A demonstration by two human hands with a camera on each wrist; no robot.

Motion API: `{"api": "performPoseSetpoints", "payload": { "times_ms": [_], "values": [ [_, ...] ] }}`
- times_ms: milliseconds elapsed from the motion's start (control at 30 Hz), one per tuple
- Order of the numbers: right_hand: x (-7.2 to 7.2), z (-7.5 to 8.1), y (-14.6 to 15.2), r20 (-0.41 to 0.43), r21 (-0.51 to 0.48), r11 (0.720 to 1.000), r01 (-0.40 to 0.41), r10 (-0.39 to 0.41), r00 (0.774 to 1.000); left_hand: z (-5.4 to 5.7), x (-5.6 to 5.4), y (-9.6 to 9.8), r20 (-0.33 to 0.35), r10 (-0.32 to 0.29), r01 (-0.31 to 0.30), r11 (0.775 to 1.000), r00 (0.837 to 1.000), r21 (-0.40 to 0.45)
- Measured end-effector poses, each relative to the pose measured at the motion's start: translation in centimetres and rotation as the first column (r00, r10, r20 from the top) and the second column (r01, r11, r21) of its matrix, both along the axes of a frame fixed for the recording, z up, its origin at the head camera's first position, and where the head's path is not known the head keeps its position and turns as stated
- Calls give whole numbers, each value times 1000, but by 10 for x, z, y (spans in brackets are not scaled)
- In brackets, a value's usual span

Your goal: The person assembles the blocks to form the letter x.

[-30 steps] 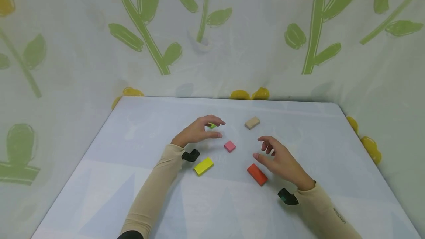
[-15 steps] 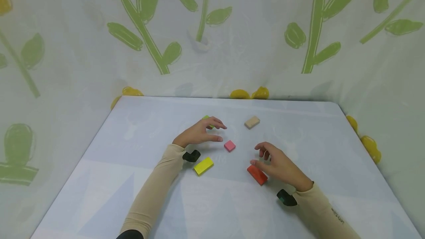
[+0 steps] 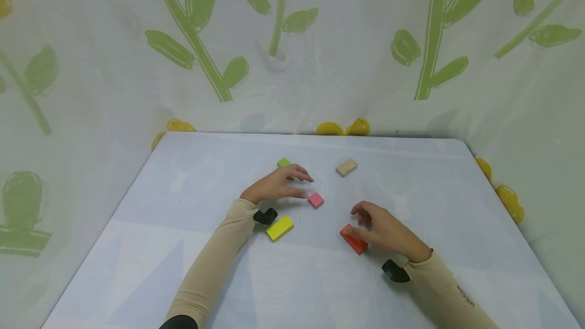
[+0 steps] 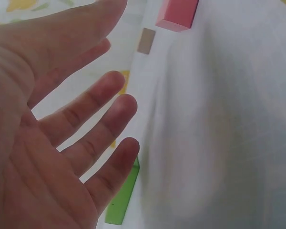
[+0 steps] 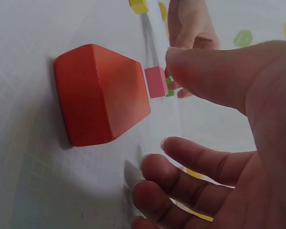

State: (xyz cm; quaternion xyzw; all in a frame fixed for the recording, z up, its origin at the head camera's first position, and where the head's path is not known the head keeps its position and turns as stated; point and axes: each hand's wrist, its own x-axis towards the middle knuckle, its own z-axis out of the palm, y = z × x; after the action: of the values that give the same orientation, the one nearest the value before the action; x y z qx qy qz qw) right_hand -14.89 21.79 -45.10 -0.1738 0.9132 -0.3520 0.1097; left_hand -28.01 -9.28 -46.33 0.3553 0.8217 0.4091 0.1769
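My L hand (image 3: pixel 275 185) & R hand (image 3: pixel 389 228) are apart, L fingers spread, R's loosely bent, thumbs clear of fingertips. Red block (image 3: pixel 358 244) on white tbl (image 3: pixel 315 288) by R thumb, pink block (image 3: pixel 315 200) just beside L thumb; green block (image 3: pixel 283 162) behind L hand.

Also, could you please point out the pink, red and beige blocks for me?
Pink block (image 3: pixel 315 199): head view, middle of its top face.
Red block (image 5: pixel 103 95): right wrist view, the edge between its two visible faces.
Beige block (image 3: pixel 346 166): head view, its top face.
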Motion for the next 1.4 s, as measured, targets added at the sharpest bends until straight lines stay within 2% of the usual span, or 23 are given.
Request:
{"api": "performPoseSetpoints", "payload": {
  "times_ms": [267,467,733,1067,1400],
  "values": [
    [0,1,5,71,21,1000,-16,14,997,-4,-2,1,10,-10,10,1000,1000,-9],
    [8,0,7,21,20,999,-25,25,999,-9,-3,3,19,-30,31,999,999,-16],
    [23,-4,12,-11,44,999,12,-12,1000,-12,-3,5,61,-27,29,999,998,-36],
    [34,-6,9,-14,52,998,47,-47,999,-13,-4,8,42,-57,59,997,997,-58],
    [37,-4,6,-17,40,997,68,-67,998,-11,-4,13,22,-61,63,994,998,-88]
  ]
}}
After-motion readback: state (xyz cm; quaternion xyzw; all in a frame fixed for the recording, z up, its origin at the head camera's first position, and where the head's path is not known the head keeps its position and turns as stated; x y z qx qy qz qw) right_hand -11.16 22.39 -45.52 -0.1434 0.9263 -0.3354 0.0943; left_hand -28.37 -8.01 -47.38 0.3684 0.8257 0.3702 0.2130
